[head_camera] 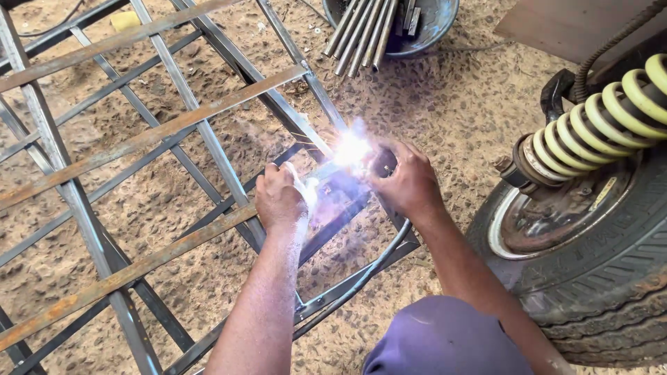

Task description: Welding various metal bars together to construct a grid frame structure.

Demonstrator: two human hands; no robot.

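Over the metal frame point(174, 125), both hands point(278, 198) point(410, 182) beside a welding arc point(351, 149)

We see only our two forearms and hands, and both are bare: no gloves, no sleeves reaching the wrists, no watch, ring or band. Our left hand point(278, 196) has its back toward the camera, knuckles showing; the forearm behind it runs long and lean down to the bottom edge. Our right hand point(408, 179) is broader in view, with the tendons of the wrist standing out, and its forearm leaves the picture at the lower right. Between the arms, low in the frame, a rounded fold of purple cloth point(445, 340) shows, plain and unmarked, part of our clothing.
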